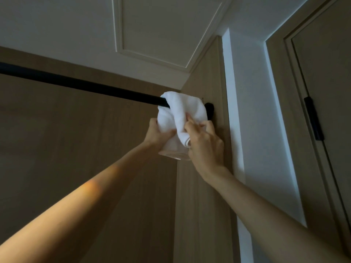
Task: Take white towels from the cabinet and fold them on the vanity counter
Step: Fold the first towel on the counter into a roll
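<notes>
Two hands hold one white towel [179, 108], bunched over the black rod [76, 82] just beside its wall bracket [209, 111]. The left hand [157, 134] clasps the left fold; the right hand [205, 144] pinches the hanging roll. The towel sits above both hands, equally near, across the rod's left-right axis, so freeing it likely means pulling down one side.
</notes>
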